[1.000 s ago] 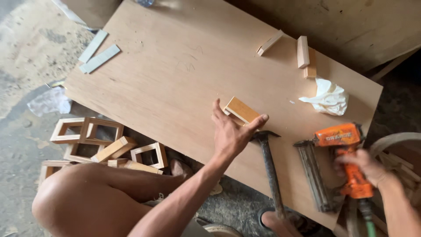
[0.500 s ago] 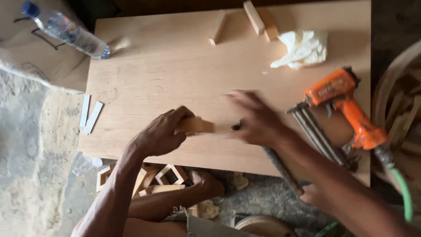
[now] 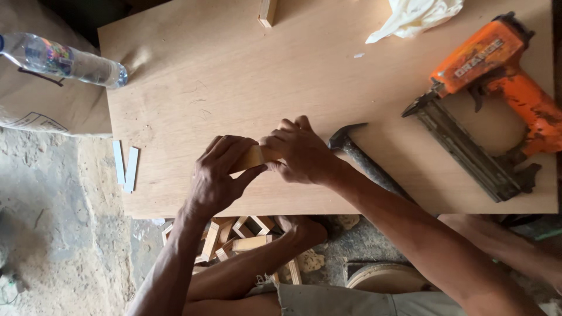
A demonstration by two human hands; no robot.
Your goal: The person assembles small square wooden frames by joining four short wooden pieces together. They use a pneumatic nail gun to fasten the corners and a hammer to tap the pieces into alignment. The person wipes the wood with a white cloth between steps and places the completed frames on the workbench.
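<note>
We clench a small wooden block (image 3: 253, 158) between left hand (image 3: 219, 175) and right hand (image 3: 301, 153), its long axis running hand to hand across the desk (image 3: 234, 76).

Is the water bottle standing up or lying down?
Lying down. The plastic bottle rests on its side on the brown cardboard, cap end toward the wooden board.

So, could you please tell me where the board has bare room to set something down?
Bare board lies between the water bottle and the hands. It is crowded right, by the hammer, nail gun and white rag.
</note>
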